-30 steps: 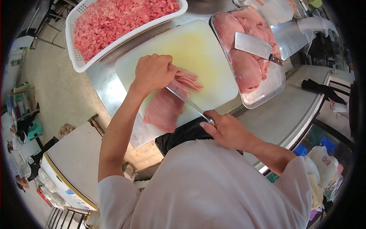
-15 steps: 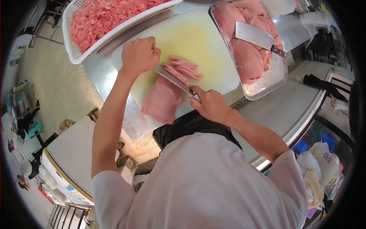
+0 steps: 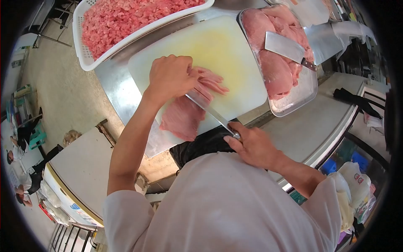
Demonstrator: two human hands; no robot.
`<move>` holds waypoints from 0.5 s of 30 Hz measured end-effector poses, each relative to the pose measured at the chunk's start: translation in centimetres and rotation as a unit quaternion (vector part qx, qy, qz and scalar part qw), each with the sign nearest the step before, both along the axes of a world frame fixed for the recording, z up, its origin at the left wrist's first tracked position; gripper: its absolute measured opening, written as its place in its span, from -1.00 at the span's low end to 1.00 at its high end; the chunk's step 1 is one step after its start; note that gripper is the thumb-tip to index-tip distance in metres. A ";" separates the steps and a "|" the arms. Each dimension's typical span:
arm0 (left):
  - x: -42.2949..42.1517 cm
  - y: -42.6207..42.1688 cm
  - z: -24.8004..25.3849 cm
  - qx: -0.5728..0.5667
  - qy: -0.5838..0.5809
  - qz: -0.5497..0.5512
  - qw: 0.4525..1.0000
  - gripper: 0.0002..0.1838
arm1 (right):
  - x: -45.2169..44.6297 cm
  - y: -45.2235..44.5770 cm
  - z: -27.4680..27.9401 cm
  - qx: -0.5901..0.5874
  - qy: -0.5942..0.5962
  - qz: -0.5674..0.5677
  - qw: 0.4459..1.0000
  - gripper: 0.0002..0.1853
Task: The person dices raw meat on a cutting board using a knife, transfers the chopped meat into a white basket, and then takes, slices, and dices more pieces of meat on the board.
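Steel knife (image 3: pixel 211 112) diagonal, tip forward-left, right hand (image 3: pixel 257 145) clenching handle (image 3: pixel 236 135), left hand (image 3: pixel 171 77) curled, grip unclear

Upper L of view: white perforated basket (image 3: pixel 87 59) heaped w/ diced meat (image 3: pixel 130 25); upper R: shallow tray (image 3: pixel 302 100) w/ big meat pcs (image 3: pixel 275 71), cleaver (image 3: pixel 284 45) lying across them, dark handle twd tray's R edge. Far R: pale side worktop (image 3: pixel 291 117) w/ black bundle (image 3: pixel 357 101) nr its outer edge, white plastic bags (image 3: pixel 354 180) lower down, blue items (image 3: pixel 360 160) just above them. L bkgd: beige-grey floor (image 3: pixel 63 84) w/ green stool (image 3: pixel 37 137), ppl (image 3: pixel 25 180) at far L (small, hard to make out), white-topped cabinet (image 3: pixel 84 164) w/ yellow edging, & dark metal rack (image 3: pixel 73 237) nr btm L.
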State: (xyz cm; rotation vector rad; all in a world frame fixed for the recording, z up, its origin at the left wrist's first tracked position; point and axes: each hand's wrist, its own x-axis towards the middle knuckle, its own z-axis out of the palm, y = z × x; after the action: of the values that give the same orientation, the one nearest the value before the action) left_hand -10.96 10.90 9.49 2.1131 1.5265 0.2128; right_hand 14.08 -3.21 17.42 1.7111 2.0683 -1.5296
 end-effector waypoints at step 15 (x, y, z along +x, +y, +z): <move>-3.7 2.6 -3.8 0.114 0.025 0.050 0.992 -0.79 | -2.0 2.2 -8.4 0.133 0.054 0.005 0.990 -0.63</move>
State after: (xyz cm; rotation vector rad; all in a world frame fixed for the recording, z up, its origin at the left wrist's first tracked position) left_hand -14.62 13.47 5.72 2.2310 1.7108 0.3894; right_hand 12.03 -0.99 9.01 1.7290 2.4275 -1.4282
